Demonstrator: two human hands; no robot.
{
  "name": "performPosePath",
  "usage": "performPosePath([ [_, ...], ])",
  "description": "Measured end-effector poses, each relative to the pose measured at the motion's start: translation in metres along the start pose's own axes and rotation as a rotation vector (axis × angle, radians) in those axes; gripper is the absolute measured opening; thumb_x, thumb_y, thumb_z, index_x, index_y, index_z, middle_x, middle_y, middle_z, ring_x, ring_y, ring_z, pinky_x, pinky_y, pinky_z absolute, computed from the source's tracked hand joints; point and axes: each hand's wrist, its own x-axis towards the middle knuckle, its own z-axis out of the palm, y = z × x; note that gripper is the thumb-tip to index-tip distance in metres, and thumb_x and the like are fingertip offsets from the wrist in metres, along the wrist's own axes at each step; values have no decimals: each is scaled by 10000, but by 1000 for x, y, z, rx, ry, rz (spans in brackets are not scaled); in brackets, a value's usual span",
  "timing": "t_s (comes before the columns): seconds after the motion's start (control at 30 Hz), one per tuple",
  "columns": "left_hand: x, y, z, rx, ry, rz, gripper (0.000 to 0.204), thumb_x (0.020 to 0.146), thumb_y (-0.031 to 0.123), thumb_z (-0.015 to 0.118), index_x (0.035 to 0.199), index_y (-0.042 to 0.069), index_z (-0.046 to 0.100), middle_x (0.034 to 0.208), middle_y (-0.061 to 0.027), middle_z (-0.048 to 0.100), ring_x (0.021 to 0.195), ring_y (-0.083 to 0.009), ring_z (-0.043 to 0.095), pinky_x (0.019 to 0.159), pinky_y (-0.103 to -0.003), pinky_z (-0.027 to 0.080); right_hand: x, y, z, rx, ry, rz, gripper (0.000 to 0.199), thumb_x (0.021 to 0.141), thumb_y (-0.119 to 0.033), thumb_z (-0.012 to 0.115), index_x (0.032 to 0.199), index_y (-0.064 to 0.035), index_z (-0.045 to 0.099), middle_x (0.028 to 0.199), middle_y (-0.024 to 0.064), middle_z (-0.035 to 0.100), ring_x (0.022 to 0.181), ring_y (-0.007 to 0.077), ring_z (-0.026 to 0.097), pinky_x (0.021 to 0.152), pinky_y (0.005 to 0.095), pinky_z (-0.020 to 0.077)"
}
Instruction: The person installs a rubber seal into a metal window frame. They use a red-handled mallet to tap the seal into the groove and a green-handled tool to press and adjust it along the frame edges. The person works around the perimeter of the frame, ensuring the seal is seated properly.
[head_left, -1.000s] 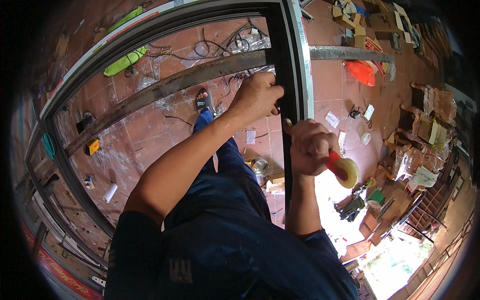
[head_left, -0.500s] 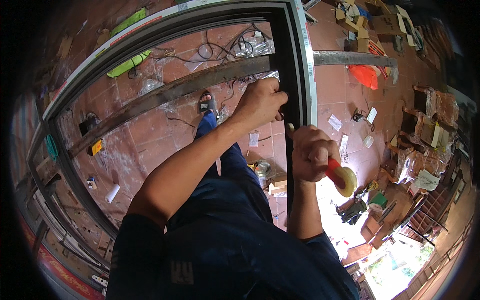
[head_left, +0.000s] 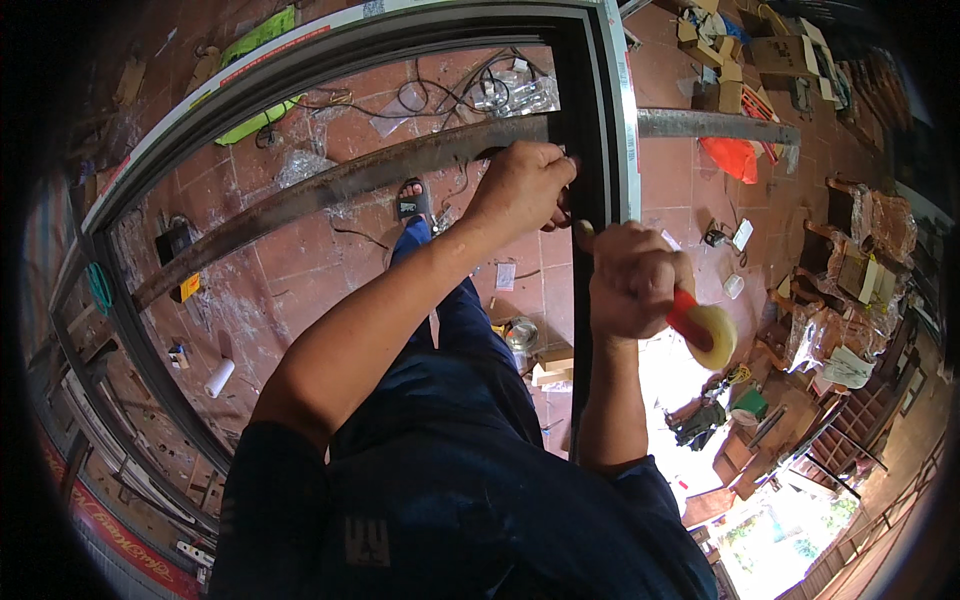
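Observation:
A black window or door frame (head_left: 590, 90), with pale film along its outer edge, spans the view. Against the inner side of its right bar, my left hand (head_left: 522, 190) is closed, fingertips pinched at the dark channel; whatever they hold is hidden. Just below and to the right, my right hand (head_left: 635, 285) wraps round a tool with a red and pale-yellow rounded handle (head_left: 705, 330). The handle's end sticks out to the lower right, and the working end is hidden behind my fist and the bar. My right thumb lies close to the black bar.
A rusty steel beam (head_left: 350, 180) crosses beneath the frame. Cables (head_left: 430, 95) and plastic scraps lie on the tiled floor. My sandalled foot (head_left: 412, 200) stands near the beam. Wrapped wooden furniture (head_left: 825, 320) and cardboard boxes (head_left: 785, 55) are at the right.
My right hand has moved slightly up along the bar, and the tool's handle end has swung up and to the right. My left hand stays pinched at the bar, barely shifted.

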Motion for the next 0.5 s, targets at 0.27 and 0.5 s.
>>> performPosePath([
  [0.27,6,-4,0,220,82,171,362,942,243,612,731,-46,668,663,-172,689,610,-280,737,637,-403,596,14,5,9,31,11,33,472,1066,-393,528,726,-110,363,622,43,414,521,158,375,500,335,343],
  [0.5,11,-4,-9,594,105,348,297,951,226,653,802,-29,687,696,-157,694,647,-280,728,614,-392,571,16,12,5,12,-40,21,544,1022,-541,595,741,-121,391,631,41,427,545,160,396,501,335,335],
])
